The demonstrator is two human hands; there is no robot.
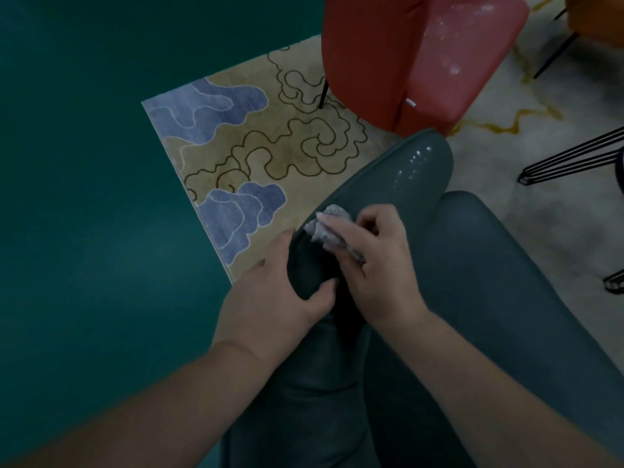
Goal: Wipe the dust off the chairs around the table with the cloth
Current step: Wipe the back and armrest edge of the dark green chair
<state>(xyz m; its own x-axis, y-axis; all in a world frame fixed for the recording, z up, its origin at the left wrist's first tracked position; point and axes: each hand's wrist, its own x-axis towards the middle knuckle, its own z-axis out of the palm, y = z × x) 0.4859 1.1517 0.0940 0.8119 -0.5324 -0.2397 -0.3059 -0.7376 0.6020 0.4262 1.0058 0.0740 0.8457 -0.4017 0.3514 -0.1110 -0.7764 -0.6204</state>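
A dark grey-green padded chair (472, 298) fills the lower right, seen from above its backrest. My left hand (277, 292) grips the top edge of the backrest, thumb on the inner side. My right hand (374, 261) holds a crumpled pale grey cloth (326, 228) and presses it against the backrest's top edge, just beyond the left hand. A red-pink chair (422, 59) stands behind it, with white dusty specks on its seat.
A patterned rug (243, 136) with blue clouds and brown swirls lies on the teal floor (84, 163). Black wire legs (574, 163) of a table or another chair show at the right. An orange chair's corner (601, 18) shows at the top right.
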